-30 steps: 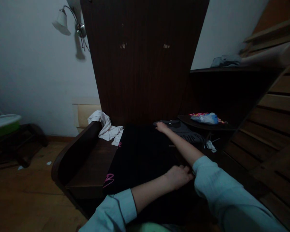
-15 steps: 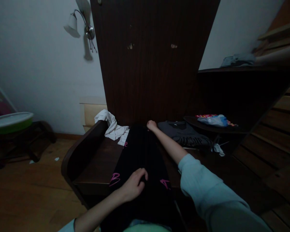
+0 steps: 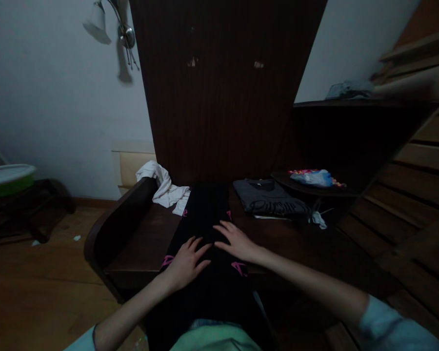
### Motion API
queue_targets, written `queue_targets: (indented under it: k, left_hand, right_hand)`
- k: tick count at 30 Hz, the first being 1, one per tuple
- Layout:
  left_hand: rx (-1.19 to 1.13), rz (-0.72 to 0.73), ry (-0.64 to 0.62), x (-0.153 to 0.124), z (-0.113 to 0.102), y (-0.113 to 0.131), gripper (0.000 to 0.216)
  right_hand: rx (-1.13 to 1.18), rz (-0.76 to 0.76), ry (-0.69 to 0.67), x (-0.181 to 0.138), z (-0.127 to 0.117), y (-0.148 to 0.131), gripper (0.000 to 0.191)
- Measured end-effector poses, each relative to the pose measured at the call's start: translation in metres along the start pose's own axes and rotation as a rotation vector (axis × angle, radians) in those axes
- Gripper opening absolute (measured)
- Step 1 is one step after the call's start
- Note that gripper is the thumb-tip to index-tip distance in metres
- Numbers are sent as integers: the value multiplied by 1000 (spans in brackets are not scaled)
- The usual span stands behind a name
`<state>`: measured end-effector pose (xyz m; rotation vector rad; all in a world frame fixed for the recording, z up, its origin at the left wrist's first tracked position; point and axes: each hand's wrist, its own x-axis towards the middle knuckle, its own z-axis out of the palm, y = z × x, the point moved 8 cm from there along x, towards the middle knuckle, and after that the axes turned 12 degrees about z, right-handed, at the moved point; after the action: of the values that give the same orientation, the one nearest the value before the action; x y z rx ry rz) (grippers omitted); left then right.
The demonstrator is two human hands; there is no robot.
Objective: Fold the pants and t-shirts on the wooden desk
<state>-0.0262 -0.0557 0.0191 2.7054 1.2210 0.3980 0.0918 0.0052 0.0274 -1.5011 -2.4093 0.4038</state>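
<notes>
Black trousers (image 3: pixel 208 214) with pink lettering lie lengthwise over the dark wooden bench (image 3: pixel 146 243), stretching from its back towards my body. My left hand (image 3: pixel 186 263) rests on their left part, fingers spread. Across from it, my right hand (image 3: pixel 239 242) lies on the right part with its fingers apart, pointing left. Neither hand grips the cloth. To the right on the bench is a folded dark grey T-shirt (image 3: pixel 267 195) with black print. A crumpled white cloth (image 3: pixel 164 187) hangs over the bench's left armrest and onto the seat.
A curved shelf on the right holds a colourful plastic packet (image 3: pixel 316 178). Wooden slats (image 3: pixel 417 195) stand at the far right. On the left, a green basin (image 3: pixel 10 180) sits on a dark stand. A lamp (image 3: pixel 97 24) is mounted on the wall.
My right hand has come back from the far end of the trousers to their middle and opened out flat. My left hand's curled fingers have spread, and it has shifted slightly left and forward.
</notes>
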Motion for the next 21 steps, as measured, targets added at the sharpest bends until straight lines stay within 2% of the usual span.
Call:
queue_targets:
  k: [2,4,7,12,15,18,20,21]
  left_hand:
    - [36,26,-80,5,10,-6,47]
    - [81,31,-106,16,16,-13,49]
    - [153,8,-109,45,20,-32,50]
    - [185,-76,-94,110,17,-77,49]
    - [206,-96,-49,136,10,-95,47]
    - [211,-97,-27,144,8,-103,47]
    - [205,-103,-17,143,9,-105,48]
    - [201,-107,-11,142,10,-106,49]
  right_hand:
    - [-64,5,-59,-19,21,-1,63]
    - [-112,28,-58,-16,29,3,65]
    - [-168,72,-50,16,25,17,65]
    - [-259,184,-85,87,8,52,62]
    - [-293,245,-55,109,-6,59,55]
    - [-266,226,102,95,-27,42,41]
    - [-185,161,184,62,-35,22,31]
    - [-138,133,176,41,-35,13,29]
